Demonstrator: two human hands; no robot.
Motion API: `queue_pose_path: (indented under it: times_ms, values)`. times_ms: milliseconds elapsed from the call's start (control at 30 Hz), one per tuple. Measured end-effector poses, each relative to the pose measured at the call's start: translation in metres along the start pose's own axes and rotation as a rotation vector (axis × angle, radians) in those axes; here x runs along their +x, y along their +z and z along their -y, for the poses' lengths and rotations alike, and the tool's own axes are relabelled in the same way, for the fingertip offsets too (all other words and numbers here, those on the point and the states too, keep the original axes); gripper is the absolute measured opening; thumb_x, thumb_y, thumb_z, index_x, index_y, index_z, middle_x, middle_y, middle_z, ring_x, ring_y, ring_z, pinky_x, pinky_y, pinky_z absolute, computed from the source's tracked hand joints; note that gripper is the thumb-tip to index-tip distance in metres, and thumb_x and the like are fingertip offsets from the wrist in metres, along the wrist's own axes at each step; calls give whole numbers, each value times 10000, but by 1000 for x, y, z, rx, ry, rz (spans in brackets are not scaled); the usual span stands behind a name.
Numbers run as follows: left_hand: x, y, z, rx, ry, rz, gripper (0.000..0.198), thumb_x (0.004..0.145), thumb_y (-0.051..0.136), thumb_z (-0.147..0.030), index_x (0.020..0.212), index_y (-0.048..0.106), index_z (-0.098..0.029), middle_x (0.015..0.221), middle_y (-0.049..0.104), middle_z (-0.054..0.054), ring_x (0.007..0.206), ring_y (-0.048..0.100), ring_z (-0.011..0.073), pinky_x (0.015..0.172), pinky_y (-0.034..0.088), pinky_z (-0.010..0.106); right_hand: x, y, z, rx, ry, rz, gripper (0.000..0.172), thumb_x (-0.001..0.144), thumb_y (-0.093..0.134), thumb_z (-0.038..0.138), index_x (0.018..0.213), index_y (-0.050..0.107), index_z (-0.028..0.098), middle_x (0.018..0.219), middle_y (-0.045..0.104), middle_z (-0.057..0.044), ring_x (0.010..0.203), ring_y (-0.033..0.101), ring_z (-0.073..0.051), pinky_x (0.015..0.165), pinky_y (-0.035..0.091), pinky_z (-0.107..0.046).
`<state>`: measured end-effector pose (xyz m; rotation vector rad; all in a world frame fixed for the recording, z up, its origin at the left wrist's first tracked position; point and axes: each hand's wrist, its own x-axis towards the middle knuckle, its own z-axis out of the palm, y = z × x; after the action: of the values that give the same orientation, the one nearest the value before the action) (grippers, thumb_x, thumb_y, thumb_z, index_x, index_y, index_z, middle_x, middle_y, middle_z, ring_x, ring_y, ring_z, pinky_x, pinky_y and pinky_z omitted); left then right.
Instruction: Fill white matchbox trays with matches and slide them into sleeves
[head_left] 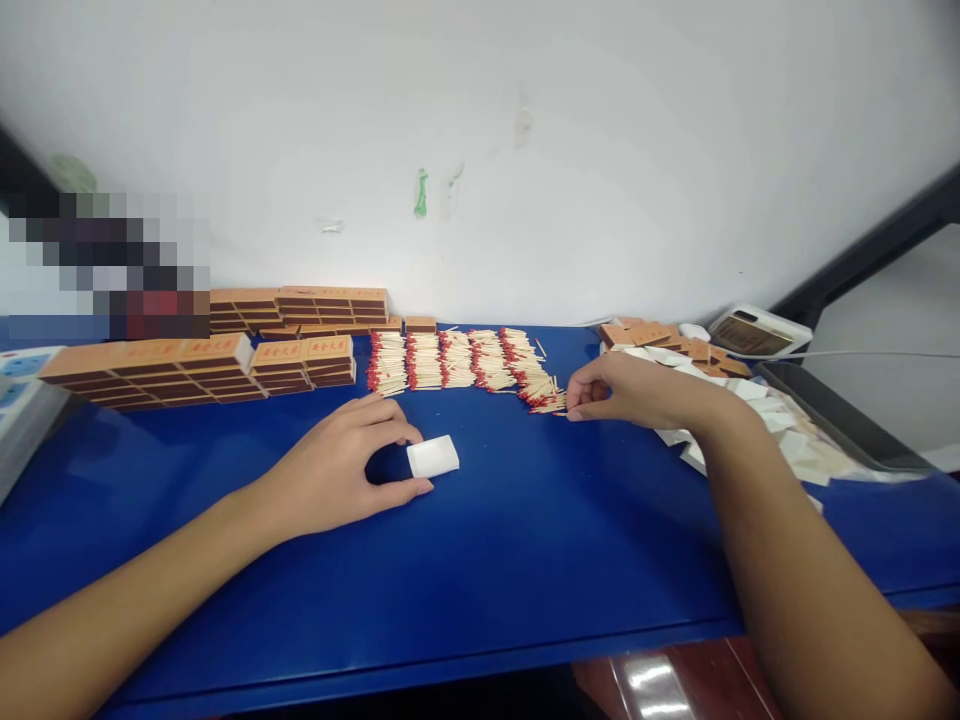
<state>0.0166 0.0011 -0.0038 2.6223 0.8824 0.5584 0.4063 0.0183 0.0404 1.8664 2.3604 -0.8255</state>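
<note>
A small white matchbox tray (433, 457) lies on the blue table, with my left hand (352, 455) curved around its left end. The thumb and a fingertip of that hand are at its edges. Further right, my right hand (611, 390) pinches at the ends of red-tipped matches (551, 400) in the nearest part of a loose pile. Its thumb and index finger are close together there, and the exact number of matches between them is hidden. Beside that pile, several more rows of matches (425, 360) lie side by side in front of the wall.
Stacked orange matchboxes (180, 370) stand at the left, with more matchboxes (334, 300) behind them against the wall. On the right are loose orange covers (649, 335), scattered white trays (772, 410), a phone (759, 332) with a cable and a dark tray (840, 415).
</note>
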Motion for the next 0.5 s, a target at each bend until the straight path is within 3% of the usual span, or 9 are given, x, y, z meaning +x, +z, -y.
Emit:
queue_pose_path:
  times_ms: [167,367,500]
  values:
    - [0,0,1,-7,-6,13,306,969,737,-515,1111,760,-245,1064,710,54,996,651,229,890,528,381,-3,4,11,-1,-40,33,266,879,690,481,855,776,230,801,743,-34,706,614,-190,629,422,-310]
    - [0,0,1,1,2,8,299,969,742,-493,1125,763,-239,1063,710,56,992,652,228,888,532,383,2,9,13,25,-95,-104,229,888,721,464,906,772,242,886,783,-32,768,665,-199,672,454,-307]
    - [0,-1,-1,-4,1,13,291,970,741,-486,1129,769,-244,1065,716,58,989,654,230,884,535,384,4,10,12,43,-122,-108,236,881,746,470,929,794,245,879,789,-32,762,676,-204,675,471,-313]
